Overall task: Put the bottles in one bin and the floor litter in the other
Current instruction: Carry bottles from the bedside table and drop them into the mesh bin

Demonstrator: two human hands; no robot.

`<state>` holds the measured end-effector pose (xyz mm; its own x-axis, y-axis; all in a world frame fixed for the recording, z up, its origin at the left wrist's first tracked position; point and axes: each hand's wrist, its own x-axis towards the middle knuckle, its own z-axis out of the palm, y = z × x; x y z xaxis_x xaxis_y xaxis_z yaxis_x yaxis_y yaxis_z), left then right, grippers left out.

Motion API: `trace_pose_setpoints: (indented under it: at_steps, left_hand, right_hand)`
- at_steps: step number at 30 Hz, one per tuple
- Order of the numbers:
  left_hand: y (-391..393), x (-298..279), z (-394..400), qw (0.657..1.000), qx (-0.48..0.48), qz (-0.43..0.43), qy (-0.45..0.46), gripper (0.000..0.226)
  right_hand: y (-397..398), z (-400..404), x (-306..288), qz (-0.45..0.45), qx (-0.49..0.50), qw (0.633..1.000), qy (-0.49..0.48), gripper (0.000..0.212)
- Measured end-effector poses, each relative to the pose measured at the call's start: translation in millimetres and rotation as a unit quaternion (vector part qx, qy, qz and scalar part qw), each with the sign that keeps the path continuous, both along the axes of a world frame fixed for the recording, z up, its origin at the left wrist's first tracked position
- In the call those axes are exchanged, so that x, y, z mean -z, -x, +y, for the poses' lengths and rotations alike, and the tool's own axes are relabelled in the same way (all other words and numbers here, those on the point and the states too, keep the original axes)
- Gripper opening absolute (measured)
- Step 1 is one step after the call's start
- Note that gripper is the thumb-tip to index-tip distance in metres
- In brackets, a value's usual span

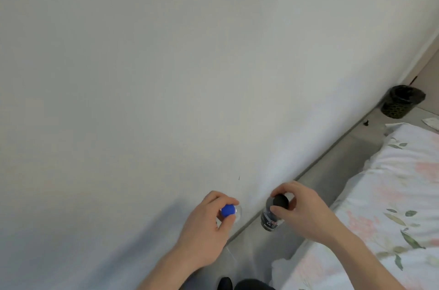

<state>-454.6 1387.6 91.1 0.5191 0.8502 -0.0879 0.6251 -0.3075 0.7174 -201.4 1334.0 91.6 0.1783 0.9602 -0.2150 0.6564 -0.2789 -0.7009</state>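
Note:
My left hand (211,225) grips a clear bottle with a blue cap (228,210) by its neck, close to the white wall. My right hand (301,209) grips a dark bottle with a black cap (273,215) by its top; its labelled body hangs below my fingers over the grey floor strip. Both bottles are held upright, side by side and apart. A black bin (401,102) lined with a black bag stands far off at the wall's foot on the right. A piece of white paper litter (431,122) lies on the floor beyond the bed.
A bed with a floral cover (389,206) fills the right side. A narrow grey floor strip (332,171) runs between bed and wall (166,76) towards the bin. A small dark object (366,122) lies on the floor near the bin. My dark shoes (225,283) show at the bottom.

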Motion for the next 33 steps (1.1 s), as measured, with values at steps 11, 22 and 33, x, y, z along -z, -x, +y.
trace_pose_setpoints:
  at_steps: [11, 22, 33]
  left_hand:
    - [-120.7, -7.2, 105.2, 0.992, 0.125, -0.014, -0.008, 0.022]
    - [-339.6, -1.3, 201.7, 0.989, 0.142, -0.023, -0.011, 0.023]
    - [-592.9, -16.7, 265.1, 0.982, 0.185, -0.017, -0.017, 0.023]
  right_hand:
    - [-79.2, 47.9, -17.2, -0.014, 0.118, 0.993, -0.002, 0.018]
    - [-265.3, 128.7, -13.4, -0.005, 0.166, 0.986, -0.026, 0.018]
    - [-496.7, 151.3, -36.3, -0.025, 0.213, 0.977, -0.008, 0.018]
